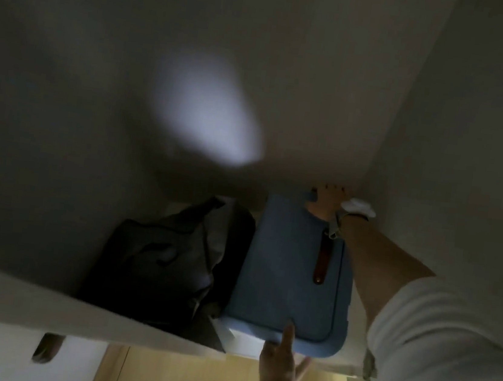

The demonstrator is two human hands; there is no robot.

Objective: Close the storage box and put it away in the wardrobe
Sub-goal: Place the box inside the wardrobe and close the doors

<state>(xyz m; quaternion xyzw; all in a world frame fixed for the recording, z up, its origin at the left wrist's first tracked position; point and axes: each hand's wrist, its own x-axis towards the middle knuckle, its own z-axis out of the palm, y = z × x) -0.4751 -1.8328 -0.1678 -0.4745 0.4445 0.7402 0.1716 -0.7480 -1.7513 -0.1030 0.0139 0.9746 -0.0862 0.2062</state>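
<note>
The storage box (284, 273) has a blue lid with a brown strap handle and a white body. It lies closed on the top shelf of the wardrobe (70, 310), at the right side. My right hand (326, 201) reaches deep in and grips the box's far end. At the near end, my left hand (281, 361) presses against the lid's rim, with the thumb pointing up over the blue edge. Both sleeves are white or light.
A dark bag (168, 262) fills the shelf to the left of the box, touching it. The wardrobe's right wall (470, 154) stands close beside my right arm. A bright light patch (206, 108) shows on the panel above. Below the shelf is a yellowish wooden surface (189, 379).
</note>
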